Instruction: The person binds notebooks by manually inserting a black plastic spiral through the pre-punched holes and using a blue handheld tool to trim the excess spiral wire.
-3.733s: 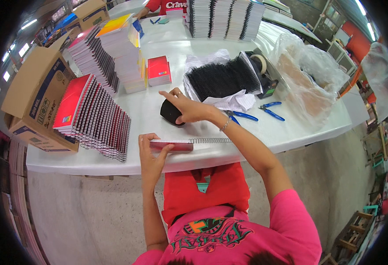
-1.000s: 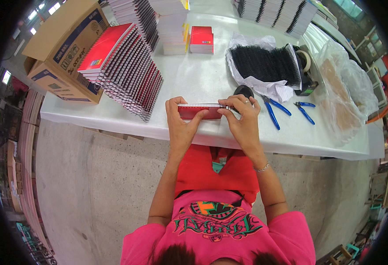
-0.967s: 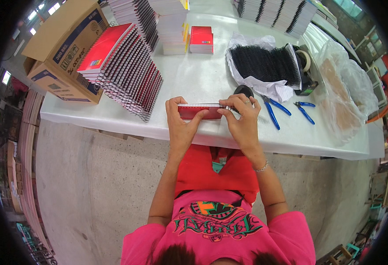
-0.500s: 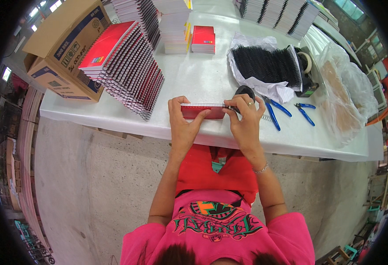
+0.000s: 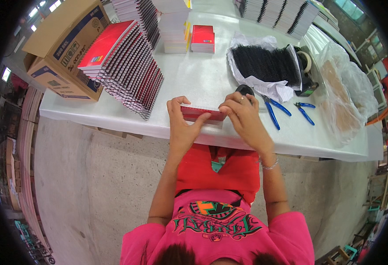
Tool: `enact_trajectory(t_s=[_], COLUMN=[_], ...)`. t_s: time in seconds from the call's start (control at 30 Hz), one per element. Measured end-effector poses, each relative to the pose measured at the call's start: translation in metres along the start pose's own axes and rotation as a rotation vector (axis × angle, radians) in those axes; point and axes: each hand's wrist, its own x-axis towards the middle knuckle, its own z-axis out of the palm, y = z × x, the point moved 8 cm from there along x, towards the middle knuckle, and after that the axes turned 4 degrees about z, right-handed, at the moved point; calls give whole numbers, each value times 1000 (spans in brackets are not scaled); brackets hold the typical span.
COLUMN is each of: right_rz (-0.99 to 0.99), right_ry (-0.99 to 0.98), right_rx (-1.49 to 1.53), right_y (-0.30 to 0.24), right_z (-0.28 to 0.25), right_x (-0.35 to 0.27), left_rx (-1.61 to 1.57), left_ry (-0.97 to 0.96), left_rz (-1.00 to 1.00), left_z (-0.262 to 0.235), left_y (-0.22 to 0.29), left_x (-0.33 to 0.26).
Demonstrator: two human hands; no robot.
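One red notebook [image 5: 190,113] over white table [image 5: 198,75], grey floor [image 5: 110,181] below

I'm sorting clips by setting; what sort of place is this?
Probably a notebook-binding workshop: stacked red spiral notebooks, a heap of black coils and blue-handled pliers suggest it.

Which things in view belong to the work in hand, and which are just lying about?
Apparently part of the work:
red notebook, held by the left hand, with the right hand at its right end
black coils
two pairs of blue-handled pliers
stack of spiral-bound red notebooks

Seemingly just lying about:
clear plastic bag
tape roll
cardboard box
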Motion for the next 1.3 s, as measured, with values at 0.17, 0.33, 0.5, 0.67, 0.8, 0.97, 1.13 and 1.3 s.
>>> enact_trajectory(t_s=[0.17, 0.33, 0.5, 0.67, 0.8, 0.97, 1.13, 1.3], right_rz=[84, 115, 238, 381, 328, 246, -42, 126], right_ry=[-55, -140, -165, -208, -352, -426, -485, -471], right_rx=[-76, 70, 553, 1295, 1800, 837, 700, 617], right_y=[62, 74, 92, 89, 55, 69, 30, 42], right_z=[-11, -5, 11, 28, 15, 7, -3, 6], right_x=[1, -5, -4, -12, -13, -2, -6, -8], left_rx=[-36, -227, -273, -266, -281, -300, -307, -310], left_ry=[-202, -271, -240, -204, -200, -216, -208, -181], left_rz=[117, 9, -1, 72, 75, 76, 83, 33], left_z=[-3, 7, 16, 16, 15, 17, 18, 15], left_y=[-5, -27, -31, -29, -29, -28, -27, -28], left_x=[18, 20, 16, 15, 15, 16, 17, 13])
